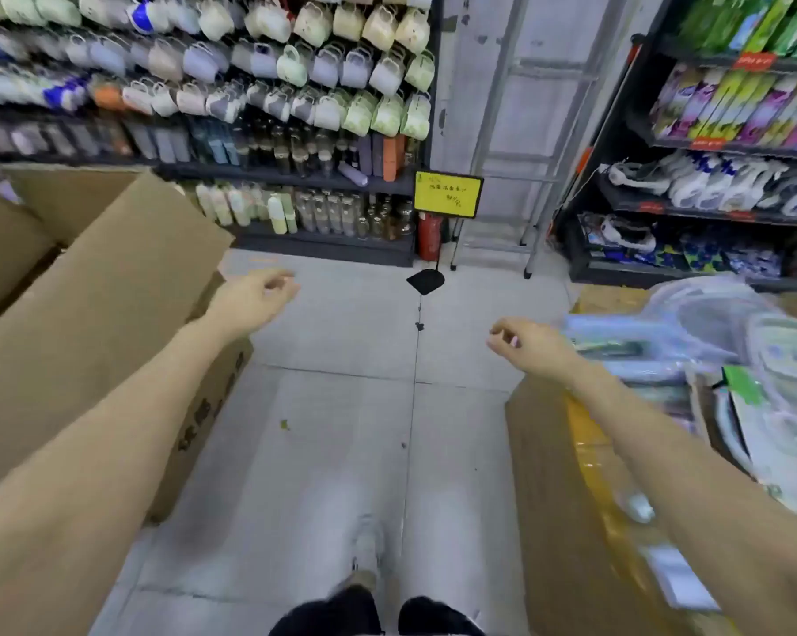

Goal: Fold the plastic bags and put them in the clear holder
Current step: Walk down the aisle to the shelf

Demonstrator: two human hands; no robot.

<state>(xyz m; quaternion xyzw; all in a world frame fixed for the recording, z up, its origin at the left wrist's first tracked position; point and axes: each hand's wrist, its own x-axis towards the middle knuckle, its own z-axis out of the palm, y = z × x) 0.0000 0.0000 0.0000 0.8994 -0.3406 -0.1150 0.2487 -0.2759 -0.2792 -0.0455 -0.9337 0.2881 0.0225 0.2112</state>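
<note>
Two bare arms reach out over the grey floor (341, 406) of a shop aisle. The left hand (254, 291) hangs in the air next to the top edge of a big brown box (89, 305). Its fingers (279, 282) are loosely curled and hold nothing. The right hand (532, 344) is out in front too, well apart from the left one. Its fingers (502, 335) are also softly bent and hold nothing.

The heap of plastic bags (709, 328) lies on the right, just beside the right hand but not touching it. The heap is shiny and blurry, so what is in it is hard to tell. It sits behind and above another brown box (552, 475) with yellow tape on top.

Straight ahead a yellow sign (447, 195) stands on a thin black pole. A red fire bottle (429, 236) stands just behind it, and a grey ladder (525, 130) leans on the wall. Many small pale baskets (250, 62) hang in rows on the left. At the bottom, two dark shoes (328, 612) stand on the floor.
</note>
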